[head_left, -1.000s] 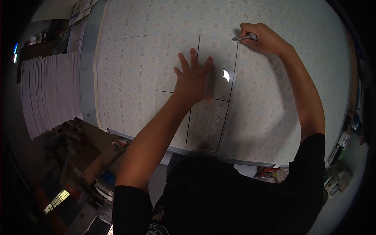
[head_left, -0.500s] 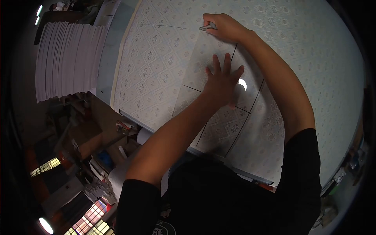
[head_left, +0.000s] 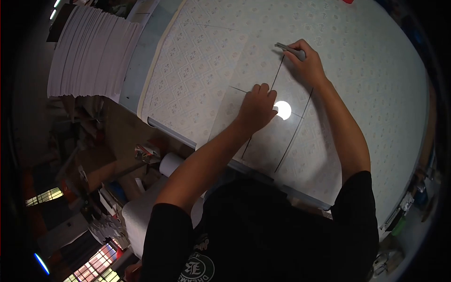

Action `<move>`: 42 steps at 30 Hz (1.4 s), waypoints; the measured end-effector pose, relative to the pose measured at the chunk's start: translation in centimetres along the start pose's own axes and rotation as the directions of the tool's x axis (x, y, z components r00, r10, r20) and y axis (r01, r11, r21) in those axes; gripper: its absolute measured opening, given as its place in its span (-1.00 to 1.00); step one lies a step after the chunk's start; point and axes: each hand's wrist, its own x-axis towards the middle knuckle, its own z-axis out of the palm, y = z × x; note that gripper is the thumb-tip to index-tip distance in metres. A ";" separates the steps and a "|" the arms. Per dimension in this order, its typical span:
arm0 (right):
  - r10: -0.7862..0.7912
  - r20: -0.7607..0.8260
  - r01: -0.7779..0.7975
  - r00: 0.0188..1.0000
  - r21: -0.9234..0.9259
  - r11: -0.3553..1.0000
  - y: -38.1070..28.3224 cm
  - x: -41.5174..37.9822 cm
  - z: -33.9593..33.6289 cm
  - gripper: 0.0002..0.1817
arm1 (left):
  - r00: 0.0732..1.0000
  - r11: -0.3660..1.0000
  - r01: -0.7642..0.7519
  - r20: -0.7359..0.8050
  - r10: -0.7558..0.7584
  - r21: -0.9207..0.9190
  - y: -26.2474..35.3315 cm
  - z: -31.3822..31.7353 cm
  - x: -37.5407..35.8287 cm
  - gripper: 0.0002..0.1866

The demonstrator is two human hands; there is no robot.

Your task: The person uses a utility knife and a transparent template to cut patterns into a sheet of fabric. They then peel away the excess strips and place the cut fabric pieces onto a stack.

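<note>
My left hand [head_left: 257, 109] lies on a clear ruled sheet [head_left: 263, 141] with black lines. Its fingers are bent, with the thumb out to the side beside a bright round reflection. Underneath the sheet is pale patterned cloth [head_left: 181, 75], spread over the table. In my right hand [head_left: 307, 63] is a slim grey tool that looks like a utility knife [head_left: 293, 50], its tip pointing left, near the far end of the sheet. A thin line [head_left: 213, 26] runs across the cloth beyond the sheet's far left corner.
A tall stack of white sheets [head_left: 96, 51] stands at the table's left end. The near table edge [head_left: 171, 133] runs close to my body. Below it are a white roll [head_left: 170, 164] and cardboard boxes [head_left: 96, 164]. A red object [head_left: 347, 1] shows at the far edge.
My left hand has gone from spread fingers to bent ones. My right hand has moved right and nearer with the tool, away from the sheet's far left corner. The view has shifted slightly.
</note>
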 end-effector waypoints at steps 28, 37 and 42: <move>0.205 0.604 0.074 0.770 -0.405 0.911 -13.4 -31.1 -1.9 -0.82 | 0.965 0.895 -0.170 0.255 0.065 0.413 -7.4 -2.7 -9.0 0.30; 0.268 0.574 0.061 0.773 -0.489 0.870 -13.8 -30.8 -1.4 -0.71 | 0.955 0.917 -0.121 0.296 0.003 0.381 -6.8 -3.0 -8.9 0.30; 0.203 0.570 0.101 0.796 -0.456 0.884 -12.2 -31.6 -1.0 -0.81 | 0.956 0.891 -0.196 0.282 0.081 0.410 -7.3 -2.7 -8.7 0.29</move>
